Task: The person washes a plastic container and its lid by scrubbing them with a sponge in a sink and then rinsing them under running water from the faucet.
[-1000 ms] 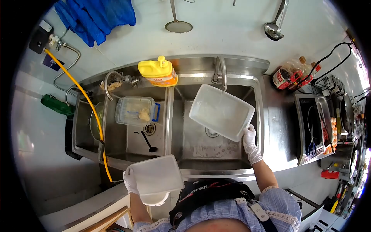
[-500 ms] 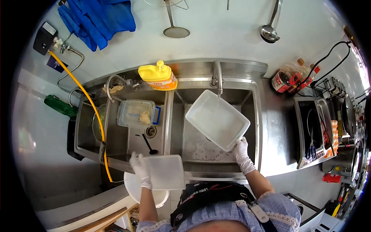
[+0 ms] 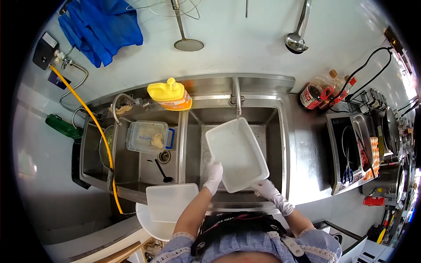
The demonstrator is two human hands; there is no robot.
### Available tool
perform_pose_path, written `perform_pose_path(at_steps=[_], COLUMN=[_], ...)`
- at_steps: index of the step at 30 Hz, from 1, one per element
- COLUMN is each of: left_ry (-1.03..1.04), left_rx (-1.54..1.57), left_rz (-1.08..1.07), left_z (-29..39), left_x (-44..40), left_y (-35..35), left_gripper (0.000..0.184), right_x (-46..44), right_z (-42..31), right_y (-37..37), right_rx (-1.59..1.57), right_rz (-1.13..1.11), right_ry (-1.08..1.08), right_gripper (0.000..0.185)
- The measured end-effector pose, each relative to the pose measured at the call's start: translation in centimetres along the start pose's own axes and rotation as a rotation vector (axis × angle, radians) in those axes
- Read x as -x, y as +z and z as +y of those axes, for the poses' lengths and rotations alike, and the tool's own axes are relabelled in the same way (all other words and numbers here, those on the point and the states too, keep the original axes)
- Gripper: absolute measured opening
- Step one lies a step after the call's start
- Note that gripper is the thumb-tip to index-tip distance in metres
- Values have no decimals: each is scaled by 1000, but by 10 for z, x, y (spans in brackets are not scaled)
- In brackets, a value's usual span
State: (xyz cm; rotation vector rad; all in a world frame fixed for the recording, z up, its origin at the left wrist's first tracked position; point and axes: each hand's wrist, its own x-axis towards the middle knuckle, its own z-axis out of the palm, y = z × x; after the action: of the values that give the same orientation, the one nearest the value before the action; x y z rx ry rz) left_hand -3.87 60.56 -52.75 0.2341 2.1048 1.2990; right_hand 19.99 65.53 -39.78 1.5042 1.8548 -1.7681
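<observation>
A white rectangular plastic tub is tilted over the right sink basin, under the faucet. My left hand, in a white glove, grips its left rim with the thumb showing on the inner side. At the tub's lower right corner is my gloved right hand, its fingers closed on the rim and slightly blurred. To the left of my left forearm, a flat translucent lid lies across the sink's front edge, over a white bucket.
A clear container with a blue clip and a black ladle lie in the left basin. A yellow jug stands behind the divider. A yellow hose crosses the sink's left side. Bottles stand at right.
My left hand has left the lid lying by the front edge and moved right to the tub's left rim. The tub has turned and come nearer to me, its lower corner shifting left.
</observation>
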Motion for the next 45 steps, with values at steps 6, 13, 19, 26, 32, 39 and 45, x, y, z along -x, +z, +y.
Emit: perform_pose_path(at_steps=[6,13,19,26,32,39,45], left_ry=[13,145,21,156,198,164,221], left_rx=[163,205,240,138,158,184,225], left_rz=[-196,-355,-398,-311,-358,-387,-257], left_z=[39,65,57,77,73,91,94], left_x=[23,58,41,44,43,53,46], left_y=[15,37,35,31,34,27,26], left_gripper=[35,28,27,31,30,32,34], right_x=[-123,-189,-192,-178,-183,-170,-143], right_z=[-34,-103,-91,-76,-90,-108,-106], right_y=[-9,12,24,23,16,2,4], right_rx=[18,165,-47,-116,-24,-149,-261], right_rz=[447,601,310,176,310,147,17], right_ry=[-457,-51,-351,-436,-465,-296,-414], right_gripper=[34,50,46,64,72,72,54])
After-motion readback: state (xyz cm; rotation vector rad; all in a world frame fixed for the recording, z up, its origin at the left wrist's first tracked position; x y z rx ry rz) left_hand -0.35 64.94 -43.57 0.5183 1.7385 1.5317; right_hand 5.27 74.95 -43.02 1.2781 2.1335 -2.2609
